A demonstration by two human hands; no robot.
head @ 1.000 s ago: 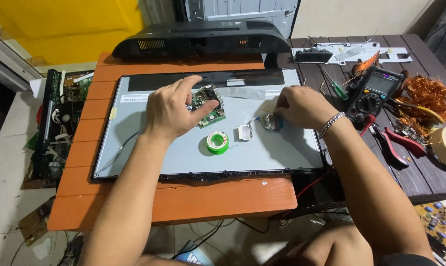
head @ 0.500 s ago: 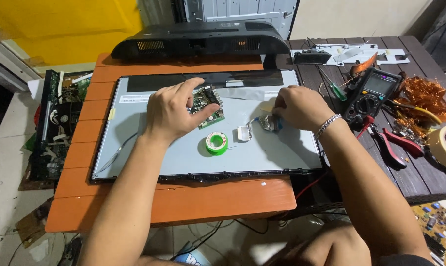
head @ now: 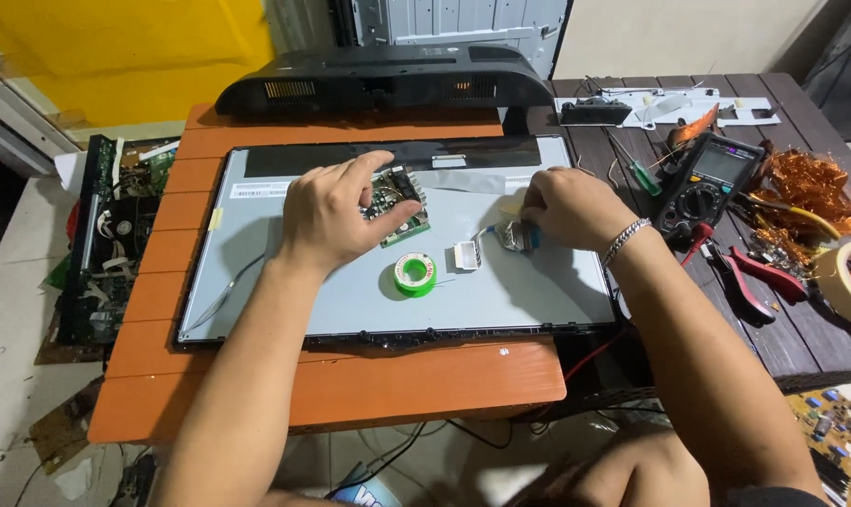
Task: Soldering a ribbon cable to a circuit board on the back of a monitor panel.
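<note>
Leftmost, a gutted chassis (head: 116, 235) of dark metal and green boards lies on the pale floor beside the orange table (head: 350, 385). On the table rests a flat panel (head: 303, 291), smooth grey metal on its back, long axis running left to right, with a black plastic cover (head: 379, 84) standing behind it.

The left hand (head: 332, 221) presses down on a small green board (head: 397, 202), fingers spread and curled over it, thumb pinning its near edge; the board sits tilted on the panel's upper middle, directly under the fingertips, its long axis slanting toward the right hand. Just below lies a green spool (head: 414, 274), round and glossy, then a small white connector (head: 467, 254), boxy plastic, both apart from either hand.

The right hand (head: 562, 208) is closed in a pinch on a small metallic part (head: 518, 237) with a hint of blue, just right of the connector; what the part is cannot be told. A silver bracelet (head: 626, 240) circles that wrist.

Further right, on dark wooden slats, sit a black multimeter (head: 707, 183), a green screwdriver (head: 637, 169), red pliers (head: 759, 282), crinkled amber tape (head: 806, 188) and a tape roll (head: 848, 282).
</note>
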